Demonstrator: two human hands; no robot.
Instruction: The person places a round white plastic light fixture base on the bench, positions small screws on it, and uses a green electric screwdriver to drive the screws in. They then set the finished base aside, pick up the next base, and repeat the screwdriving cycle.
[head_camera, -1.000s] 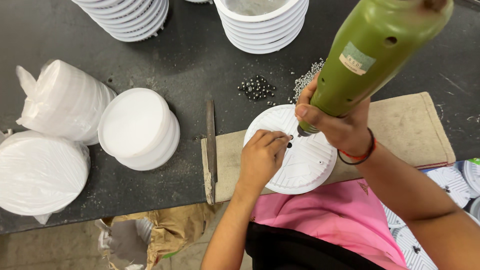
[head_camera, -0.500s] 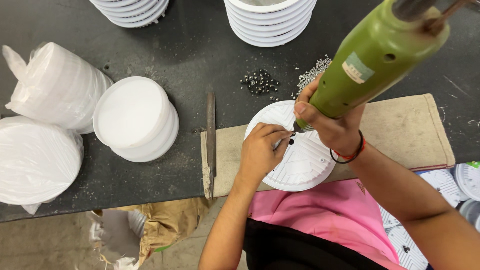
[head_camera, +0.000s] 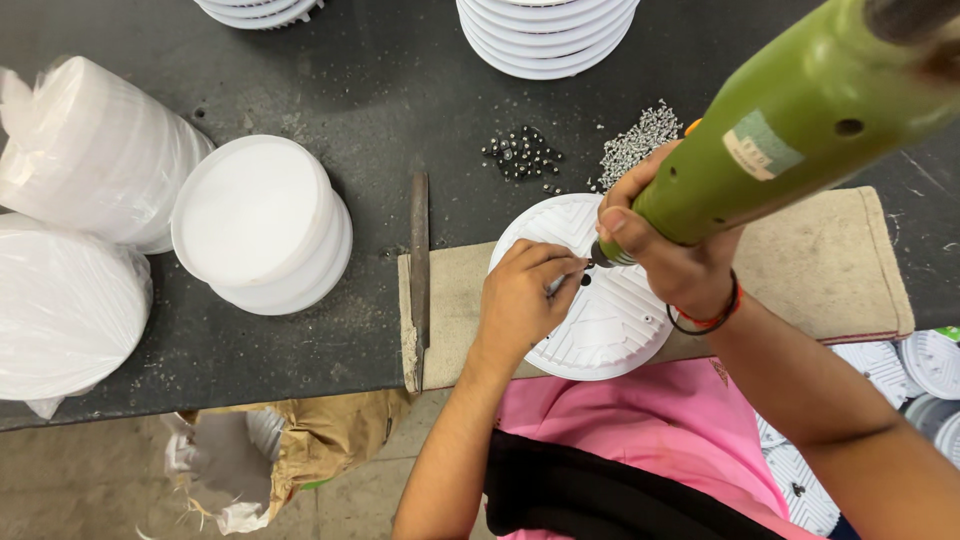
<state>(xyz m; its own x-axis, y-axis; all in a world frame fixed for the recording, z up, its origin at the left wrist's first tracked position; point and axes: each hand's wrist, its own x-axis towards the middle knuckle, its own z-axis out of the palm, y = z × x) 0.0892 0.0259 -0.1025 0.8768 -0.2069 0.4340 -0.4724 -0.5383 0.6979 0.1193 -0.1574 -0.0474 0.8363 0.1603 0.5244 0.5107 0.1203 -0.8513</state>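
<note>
On one white disc (head_camera: 600, 320), left hand (head_camera: 520, 300) pinches one screw; right hand (head_camera: 670, 250) grips one green driver (head_camera: 800, 130).

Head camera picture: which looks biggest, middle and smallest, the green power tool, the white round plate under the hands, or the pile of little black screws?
1. Green power tool, though it is nearest the camera, so that is unsure.
2. White round plate.
3. Pile of black screws, clearly smallest.

green driver (head_camera: 790, 140) top cut off by upper edge | its bit tip hid behind left hand (head_camera: 520, 300) fingers, screw too small to tell | white disc (head_camera: 590, 300) partly covered by both hands | far stacks (head_camera: 545, 30) cropped at top
</note>
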